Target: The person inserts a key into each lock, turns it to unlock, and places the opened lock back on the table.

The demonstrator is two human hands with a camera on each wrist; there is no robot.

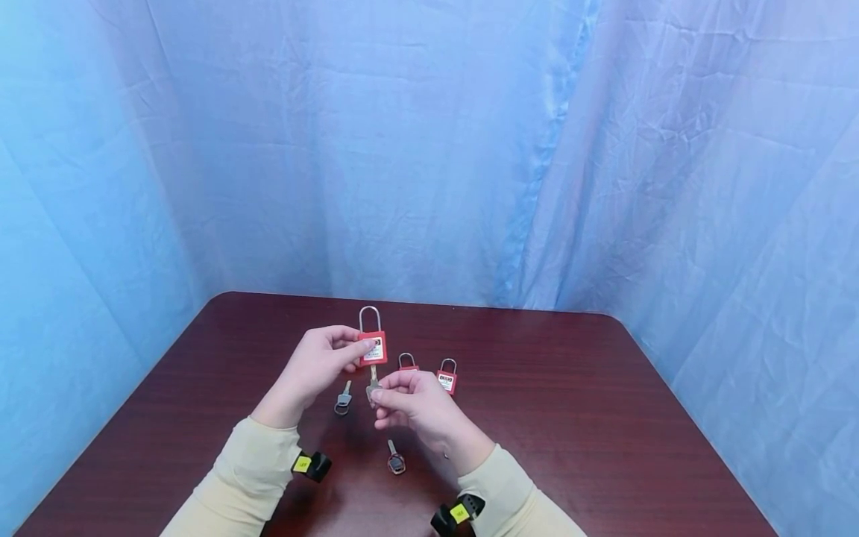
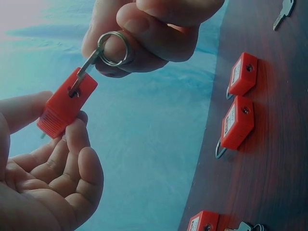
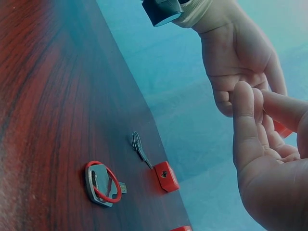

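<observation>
Red padlock (image 1: 372,349) is held up off the surface (image 1: 570,418) in the left hand's (image 1: 315,369) grip so the right hand (image 1: 419,406), pinching the key (image 2: 89,65), can push it in from below.

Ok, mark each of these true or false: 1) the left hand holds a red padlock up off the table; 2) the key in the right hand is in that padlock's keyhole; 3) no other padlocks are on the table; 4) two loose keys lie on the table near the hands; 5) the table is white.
1) True: the left hand holds the red padlock above the table.
2) True: the right hand pinches the key, whose tip sits in the keyhole.
3) False: the head view shows two more red padlocks standing on the table.
4) True: one key lies by the left hand, another nearer the wrists.
5) False: the table is dark reddish wood.
</observation>
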